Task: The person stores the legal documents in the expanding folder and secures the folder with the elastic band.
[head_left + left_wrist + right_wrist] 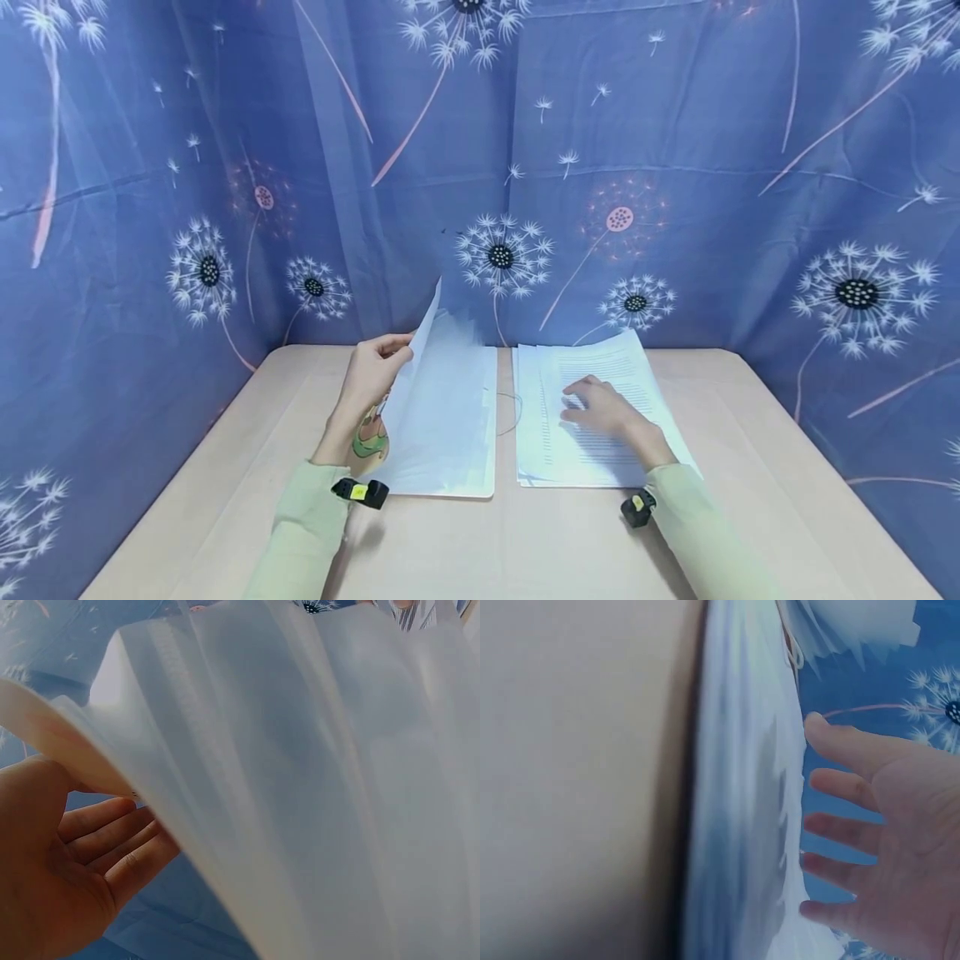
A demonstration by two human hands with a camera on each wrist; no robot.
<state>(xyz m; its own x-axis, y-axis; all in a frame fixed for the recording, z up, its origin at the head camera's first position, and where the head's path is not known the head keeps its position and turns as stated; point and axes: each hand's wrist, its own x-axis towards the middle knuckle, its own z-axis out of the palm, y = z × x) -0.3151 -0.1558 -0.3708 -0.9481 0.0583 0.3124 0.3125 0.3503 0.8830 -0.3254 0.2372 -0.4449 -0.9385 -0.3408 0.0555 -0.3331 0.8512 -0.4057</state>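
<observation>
A display book point(457, 442) with translucent plastic sleeves point(270, 772) lies on the left of the table. My left hand point(371, 371) holds its raised front cover by the outer edge, with the thumb and fingers about it in the left wrist view. Part of a coloured cartoon picture point(371, 435) shows on the cover's outer side. To the right lies a stack of printed sheets point(592, 454), slightly uneven at its edges. Over these sheets is my right hand point(603, 410), fingers spread, fingertips at or just above the paper; contact is hard to tell.
A thin cord point(520, 410) loops out between the book and the stack. The pale table point(570, 542) runs up to a blue curtain point(405, 233) with dandelion prints, which hangs behind and along both sides. Each wrist carries a small black camera point(371, 493).
</observation>
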